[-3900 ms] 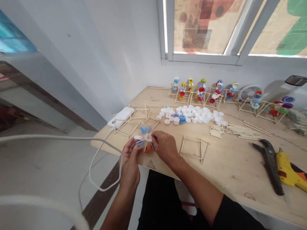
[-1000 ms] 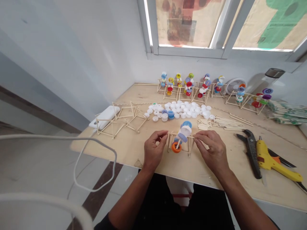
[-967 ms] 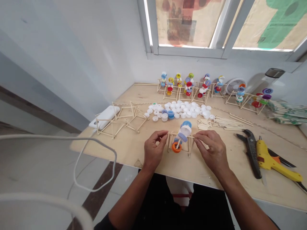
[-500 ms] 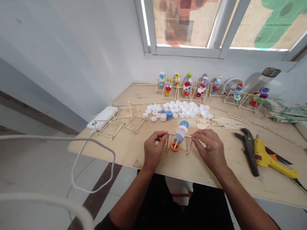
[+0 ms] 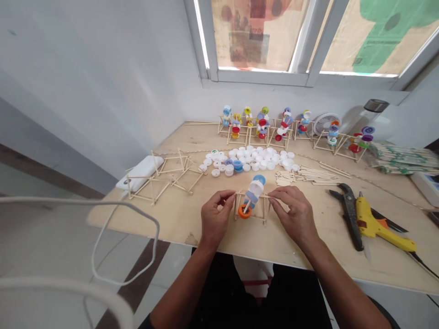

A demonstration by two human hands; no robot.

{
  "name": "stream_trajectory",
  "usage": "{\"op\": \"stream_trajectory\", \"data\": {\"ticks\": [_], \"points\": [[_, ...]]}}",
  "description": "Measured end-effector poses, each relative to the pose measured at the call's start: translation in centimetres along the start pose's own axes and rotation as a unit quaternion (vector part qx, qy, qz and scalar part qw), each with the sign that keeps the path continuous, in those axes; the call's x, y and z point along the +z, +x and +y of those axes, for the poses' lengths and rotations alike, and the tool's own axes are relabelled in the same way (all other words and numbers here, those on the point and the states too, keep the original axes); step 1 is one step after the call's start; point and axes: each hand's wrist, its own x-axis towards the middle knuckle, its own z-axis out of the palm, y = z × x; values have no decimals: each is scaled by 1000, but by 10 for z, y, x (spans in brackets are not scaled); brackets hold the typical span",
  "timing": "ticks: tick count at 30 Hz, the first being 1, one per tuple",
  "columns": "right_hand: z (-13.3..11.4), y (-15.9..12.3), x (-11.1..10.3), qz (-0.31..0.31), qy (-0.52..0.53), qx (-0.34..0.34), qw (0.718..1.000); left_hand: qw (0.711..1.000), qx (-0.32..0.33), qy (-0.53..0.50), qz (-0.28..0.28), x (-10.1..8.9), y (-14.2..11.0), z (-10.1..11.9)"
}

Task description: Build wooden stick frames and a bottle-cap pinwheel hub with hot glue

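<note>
1. In the head view, the left hand (image 5: pixel 216 218) is pinching the left end of an axle stick (image 5: pixel 263 195), its thumb and forefinger closing together there.
2. The right hand (image 5: pixel 295 214) is pinching the right end, thumb and forefinger likewise meeting on the wood.
3. Between the hands, the cap wheel (image 5: pixel 253 196) is leaning on that axle, its orange cap pointing near and its blue cap far. Beneath it, the stick frame (image 5: pixel 264 211) is standing on the near part of the tabletop (image 5: pixel 195 137).
4. The step in hand is apparently setting the axle across the frame's top; whether the wood is fully resting there, I cannot tell.
5. The next move is probably calling for a level, even touch at both ends, keeping the caps clear of the side sticks.
6. Loose caps (image 5: pixel 269 157) are lying just beyond, mounted wheels (image 5: pixel 262 122) are standing along the far wall, and a yellow glue gun (image 5: pixel 366 218) is lying to the right.
</note>
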Motion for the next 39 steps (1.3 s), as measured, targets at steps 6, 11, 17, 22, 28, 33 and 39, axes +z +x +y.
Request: {"op": "stream_trajectory", "data": {"ticks": [6, 11, 17, 22, 28, 33, 39], "points": [[3, 0, 3, -7, 20, 13, 1000, 1000, -2, -5, 10, 0, 0, 0], [6, 0, 5, -10, 47, 31, 998, 1000, -2, -5, 16, 0, 1, 1], [6, -1, 8, -11, 74, 57, 996, 1000, 5, -2, 17, 1, 1, 0], [6, -2, 9, -13, 90, 71, 993, 1000, 8, 2, 15, 1, 0, 0], [7, -6, 10, -6, 116, 97, 988, 1000, 10, 4, 11, 0, -1, 0], [5, -7, 9, -1, 163, 162, 973, 1000, 10, 0, 11, 1, 0, -1], [5, -3, 9, 3, 216, 233, 948, 1000, 9, -5, 13, 2, 1, -3]]}}
